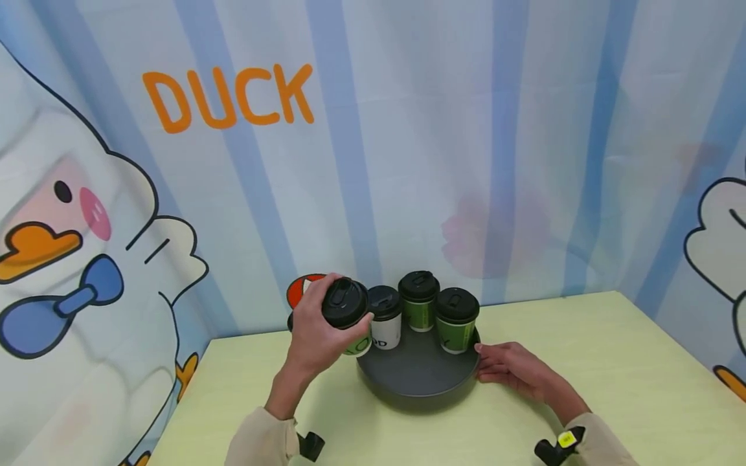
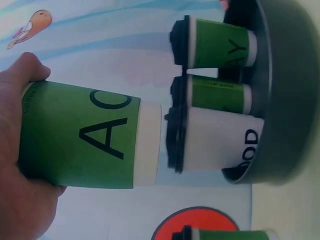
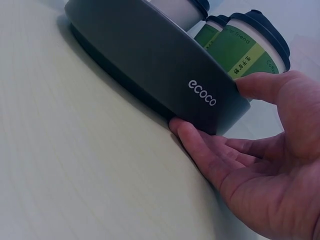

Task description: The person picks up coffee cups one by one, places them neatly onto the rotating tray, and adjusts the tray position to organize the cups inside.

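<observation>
My left hand grips a green paper coffee cup with a black lid, fingers and thumb wrapped around its upper part. The cup is raised above the table, left of the round dark grey tray. On the tray stand a white cup and two green cups, one at the back and one at the right, all black-lidded. At the tray's right side, my right hand holds it, thumb at the rim and fingers low against the wall.
Another green cup with a black lid stands left of the tray, mostly hidden behind my left hand in the head view. The pale yellow table ends at a printed curtain along the back.
</observation>
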`<state>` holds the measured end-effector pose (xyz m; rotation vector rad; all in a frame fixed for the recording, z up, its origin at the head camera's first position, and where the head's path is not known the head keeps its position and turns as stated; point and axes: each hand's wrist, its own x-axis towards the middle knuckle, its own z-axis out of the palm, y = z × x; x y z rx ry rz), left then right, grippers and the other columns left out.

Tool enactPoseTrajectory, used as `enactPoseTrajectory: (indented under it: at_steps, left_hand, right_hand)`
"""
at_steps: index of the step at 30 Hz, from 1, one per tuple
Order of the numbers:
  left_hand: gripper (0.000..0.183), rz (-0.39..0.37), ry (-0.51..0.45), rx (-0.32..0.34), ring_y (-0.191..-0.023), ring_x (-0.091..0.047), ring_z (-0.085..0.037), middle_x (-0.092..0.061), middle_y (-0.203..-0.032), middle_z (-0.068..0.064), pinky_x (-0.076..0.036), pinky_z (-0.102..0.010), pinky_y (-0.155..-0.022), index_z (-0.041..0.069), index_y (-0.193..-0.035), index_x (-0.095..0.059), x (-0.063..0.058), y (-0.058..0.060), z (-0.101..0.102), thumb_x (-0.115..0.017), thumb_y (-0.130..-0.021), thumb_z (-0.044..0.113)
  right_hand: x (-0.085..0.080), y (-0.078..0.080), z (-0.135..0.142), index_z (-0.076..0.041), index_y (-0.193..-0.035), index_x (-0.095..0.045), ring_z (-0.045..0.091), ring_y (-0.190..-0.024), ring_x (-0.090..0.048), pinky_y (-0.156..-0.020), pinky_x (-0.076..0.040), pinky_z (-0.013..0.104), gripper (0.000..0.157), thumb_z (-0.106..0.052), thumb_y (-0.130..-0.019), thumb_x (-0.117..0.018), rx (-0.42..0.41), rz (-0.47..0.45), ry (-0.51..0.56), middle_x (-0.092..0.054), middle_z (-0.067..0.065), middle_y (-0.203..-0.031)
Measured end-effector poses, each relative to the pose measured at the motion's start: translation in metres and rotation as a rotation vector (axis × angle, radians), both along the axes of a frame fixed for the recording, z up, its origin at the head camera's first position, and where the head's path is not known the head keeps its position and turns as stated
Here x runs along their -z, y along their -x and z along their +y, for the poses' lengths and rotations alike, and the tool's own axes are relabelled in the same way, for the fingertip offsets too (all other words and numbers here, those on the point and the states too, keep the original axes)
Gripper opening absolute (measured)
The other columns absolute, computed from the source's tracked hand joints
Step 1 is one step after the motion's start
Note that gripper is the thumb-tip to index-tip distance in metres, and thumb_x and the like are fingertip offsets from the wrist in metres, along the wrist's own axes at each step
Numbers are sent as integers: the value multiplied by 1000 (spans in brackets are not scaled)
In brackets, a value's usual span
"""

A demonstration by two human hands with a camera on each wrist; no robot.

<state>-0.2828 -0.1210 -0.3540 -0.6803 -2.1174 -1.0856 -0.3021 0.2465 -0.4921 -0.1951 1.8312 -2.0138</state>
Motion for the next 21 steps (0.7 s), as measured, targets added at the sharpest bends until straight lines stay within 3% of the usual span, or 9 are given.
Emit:
enactPoseTrajectory:
  at_steps: [9, 21]
  left_hand:
    - [67, -57, 13, -8, -101, -53, -16, -54, -117, -1, -55, -35, -77, 14, -128, -52, 29, 9, 23, -81, -72, 38]
    - [68, -141, 39, -75, -98, -51, -18, -53, -116, -4, -50, -40, -79, 14, -128, -51, 65, 22, 37, -77, -74, 46]
  right_hand:
    - [1, -2, -2, 22, -126, -41, 22, -92, -66, -89, -53, 38, 62, -31, -97, -55, -3, -2, -7, -64, 16, -99]
    - [-1, -3, 0, 20, -123, -45, 22, -91, -67, -88, -54, 37, 59, -32, -97, -55, 1, 5, -5, -64, 16, -97]
